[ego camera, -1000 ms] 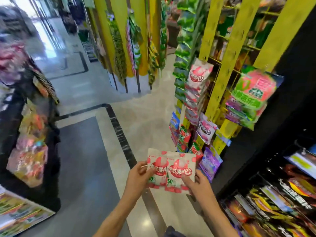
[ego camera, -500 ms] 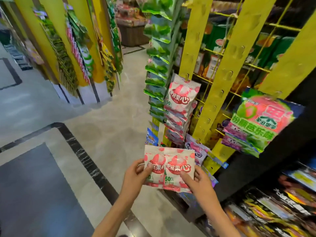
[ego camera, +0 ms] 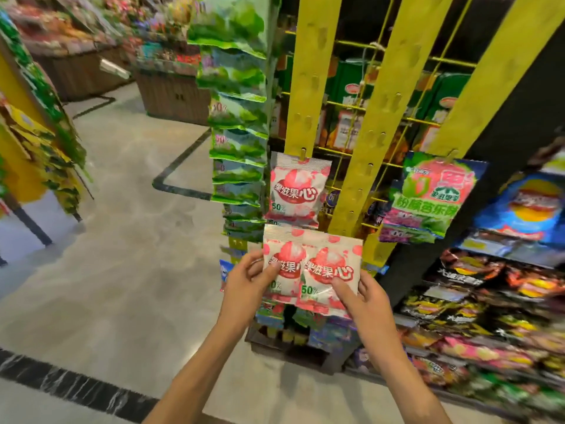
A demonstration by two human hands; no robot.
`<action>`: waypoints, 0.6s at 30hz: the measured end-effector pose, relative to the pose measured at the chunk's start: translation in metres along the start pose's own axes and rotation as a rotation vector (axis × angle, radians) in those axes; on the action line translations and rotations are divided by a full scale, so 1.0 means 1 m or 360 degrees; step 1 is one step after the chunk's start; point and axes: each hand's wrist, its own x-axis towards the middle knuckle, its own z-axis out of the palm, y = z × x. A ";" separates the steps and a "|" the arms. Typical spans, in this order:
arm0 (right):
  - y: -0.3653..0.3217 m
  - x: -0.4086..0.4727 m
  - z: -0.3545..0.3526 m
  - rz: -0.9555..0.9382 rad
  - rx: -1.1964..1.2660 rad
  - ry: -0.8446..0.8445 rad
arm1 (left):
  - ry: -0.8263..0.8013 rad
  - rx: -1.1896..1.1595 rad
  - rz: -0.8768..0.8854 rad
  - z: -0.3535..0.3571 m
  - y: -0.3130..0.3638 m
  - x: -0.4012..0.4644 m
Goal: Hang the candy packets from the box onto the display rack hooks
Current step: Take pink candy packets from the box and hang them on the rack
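Head view looks down on two white-and-red candy packets (ego camera: 312, 267) held side by side, overlapping, just below a matching hung packet (ego camera: 298, 189) on the yellow rack strip (ego camera: 307, 87). Left hand (ego camera: 244, 286) pinches the left packet's edge, thumb on its front. Right hand (ego camera: 367, 301) pinches the right packet's lower corner. Green packets (ego camera: 238, 123) hang on the strip to the left.
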 end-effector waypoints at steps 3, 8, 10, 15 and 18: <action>-0.014 -0.009 0.007 -0.0055 0.0032 0.0141 | -0.0147 0.0018 0.0079 -0.004 0.017 0.012; -0.028 -0.021 0.014 -0.0093 0.0156 0.0335 | -0.0219 0.0015 0.0268 0.001 0.050 0.030; -0.031 -0.024 0.015 -0.0099 0.0191 0.0373 | -0.0182 -0.0012 0.0313 0.006 0.065 0.040; -0.034 -0.027 0.013 -0.0093 0.0225 0.0395 | -0.0079 -0.0090 0.0433 0.027 0.106 0.065; -0.035 -0.027 0.011 -0.0065 0.0251 0.0410 | -0.0047 -0.0087 0.0463 0.037 0.124 0.078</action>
